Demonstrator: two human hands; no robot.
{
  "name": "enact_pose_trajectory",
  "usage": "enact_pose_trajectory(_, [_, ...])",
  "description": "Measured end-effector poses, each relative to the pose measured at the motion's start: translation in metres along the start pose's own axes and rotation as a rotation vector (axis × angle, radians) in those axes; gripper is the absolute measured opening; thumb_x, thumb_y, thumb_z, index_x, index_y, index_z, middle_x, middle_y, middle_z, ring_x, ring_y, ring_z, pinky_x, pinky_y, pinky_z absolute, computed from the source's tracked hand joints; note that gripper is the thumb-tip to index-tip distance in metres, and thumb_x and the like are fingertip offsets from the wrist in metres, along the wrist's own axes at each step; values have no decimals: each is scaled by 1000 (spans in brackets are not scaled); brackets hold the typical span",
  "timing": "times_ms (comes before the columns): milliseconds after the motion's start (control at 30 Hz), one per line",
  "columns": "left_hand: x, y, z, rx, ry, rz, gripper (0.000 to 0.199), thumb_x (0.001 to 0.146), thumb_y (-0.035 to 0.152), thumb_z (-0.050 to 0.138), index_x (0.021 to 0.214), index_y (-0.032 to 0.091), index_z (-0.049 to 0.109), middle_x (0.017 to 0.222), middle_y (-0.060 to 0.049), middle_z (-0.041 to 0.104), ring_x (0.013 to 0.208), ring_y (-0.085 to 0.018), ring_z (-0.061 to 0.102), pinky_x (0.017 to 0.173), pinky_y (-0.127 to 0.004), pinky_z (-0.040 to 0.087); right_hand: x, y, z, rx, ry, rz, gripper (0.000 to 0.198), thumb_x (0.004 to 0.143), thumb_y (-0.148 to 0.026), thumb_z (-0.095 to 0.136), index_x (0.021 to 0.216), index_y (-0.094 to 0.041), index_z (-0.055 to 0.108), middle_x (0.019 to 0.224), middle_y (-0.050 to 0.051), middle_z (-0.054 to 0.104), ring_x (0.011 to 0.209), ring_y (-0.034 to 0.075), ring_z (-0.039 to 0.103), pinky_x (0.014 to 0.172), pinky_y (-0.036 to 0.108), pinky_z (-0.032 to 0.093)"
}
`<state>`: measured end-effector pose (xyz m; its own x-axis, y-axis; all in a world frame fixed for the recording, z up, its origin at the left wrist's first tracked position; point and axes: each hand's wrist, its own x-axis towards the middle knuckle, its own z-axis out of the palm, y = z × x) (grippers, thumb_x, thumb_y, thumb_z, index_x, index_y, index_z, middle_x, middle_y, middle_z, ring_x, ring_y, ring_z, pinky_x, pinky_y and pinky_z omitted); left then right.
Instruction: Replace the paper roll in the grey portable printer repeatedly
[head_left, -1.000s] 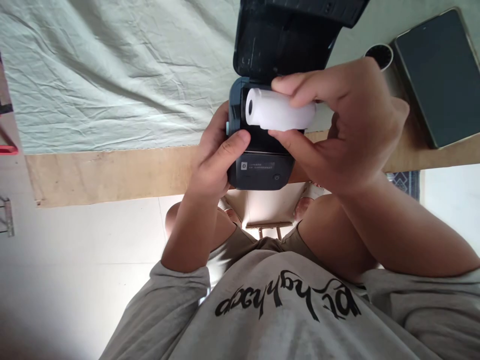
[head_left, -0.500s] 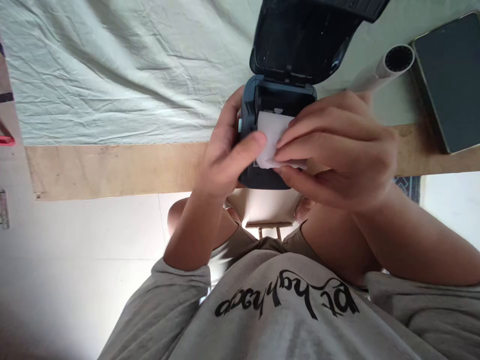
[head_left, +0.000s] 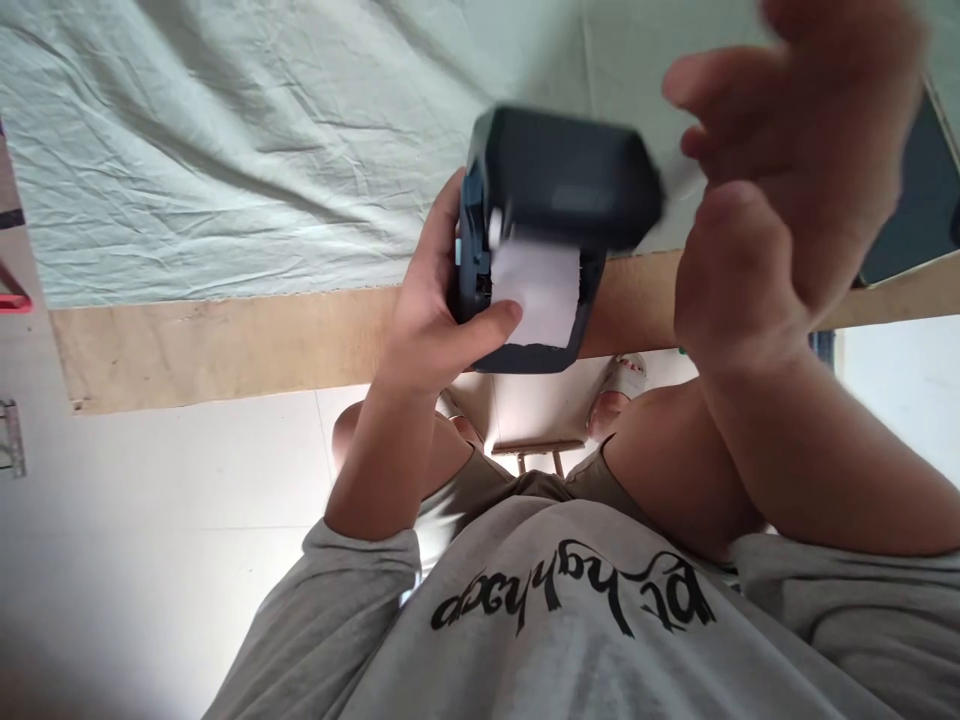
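My left hand [head_left: 435, 310] grips a small dark portable thermal printer [head_left: 525, 358] from its left side, its thumb on the white paper [head_left: 544, 290]. The printer's black lid [head_left: 566, 175], blurred, is swung partway over the body and covers the back of the paper compartment. A light blue button shows on the left side, beside my fingers. My right hand [head_left: 795, 190] is up to the right of the printer, apart from it. Its fingers are loosely bent and smeared by motion, with the thumb away from them and nothing visible in the grasp.
A pale green cloth [head_left: 262, 150] covers the table, with a bare wooden edge [head_left: 225, 345] along the front. At the right lies a dark flat tablet-like object [head_left: 911, 210], partly behind my right hand. A red item [head_left: 15, 302] is at the far left.
My right hand has let go of the paper and moved up and right. The lid has swung from wide open to partway down. The paper now lies in the compartment under my left thumb.
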<state>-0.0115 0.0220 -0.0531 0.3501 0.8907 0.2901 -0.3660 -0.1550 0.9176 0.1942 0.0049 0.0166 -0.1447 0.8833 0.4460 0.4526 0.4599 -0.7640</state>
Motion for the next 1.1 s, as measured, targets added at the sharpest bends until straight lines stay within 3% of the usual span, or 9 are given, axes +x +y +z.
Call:
enact_pose_trajectory(133, [0,4,2,-14,-9,-82,78,59,31,78,128,25,44,114,-6,55,104,-22,57,78,-26,52,-3,-2,5,12,-166,34,53,86,-42,46,136,-26,38,137,0,42,127,14,45,105,30,42])
enact_pose_trajectory(233, [1,13,8,-39,-10,-85,70,66,44,73,127,23,46,124,-8,53,116,-25,52,96,-33,48,-3,-3,8,7,-287,74,52,88,-42,45,136,-25,34,137,0,40,122,9,46,106,25,43])
enact_pose_trajectory(300, [0,22,16,-21,113,-136,51,78,45,63,121,20,50,124,-9,53,117,-23,51,104,-35,42,-1,-3,9,11,-298,77,51,89,-42,45,135,-23,33,135,0,41,118,6,48,99,20,46])
enact_pose_trajectory(433, [1,39,30,-43,191,-267,38,81,36,62,113,18,53,104,-7,57,101,-19,57,87,-30,47,1,-3,11,-33,-310,66,51,89,-44,45,133,-21,33,134,1,41,119,6,47,99,19,47])
enact_pose_trajectory(533, [3,45,33,-104,202,-296,35,82,38,61,111,19,54,102,-8,58,97,-21,59,80,-29,48,1,-3,12,-92,-322,61,50,90,-44,42,132,-19,33,136,3,40,124,7,44,106,22,43])
enact_pose_trajectory(700, [6,42,30,-184,188,-328,44,86,57,47,115,26,56,117,-7,60,116,-27,55,90,-34,48,1,-5,11,-84,-329,37,52,93,-43,35,136,-15,26,141,6,33,131,6,38,114,20,36])
enact_pose_trajectory(800, [7,43,31,-219,227,-353,42,88,56,45,116,29,58,121,-4,60,120,-26,53,94,-34,47,0,-10,10,-68,-347,77,52,94,-42,32,138,-17,24,145,5,27,139,8,30,121,23,29])
enact_pose_trajectory(967, [4,44,29,-195,293,-330,32,93,42,44,87,18,65,90,-4,62,89,-17,56,88,-31,45,-1,-10,9,-42,-339,17,60,89,-44,38,139,-13,28,146,9,26,141,13,28,124,26,25])
enact_pose_trajectory(1100, [2,32,21,-182,298,-245,33,89,49,49,79,21,63,80,-5,56,77,-18,48,77,-34,39,0,-2,10,12,-368,-63,67,85,-45,44,140,-11,27,144,11,27,140,15,30,123,29,27])
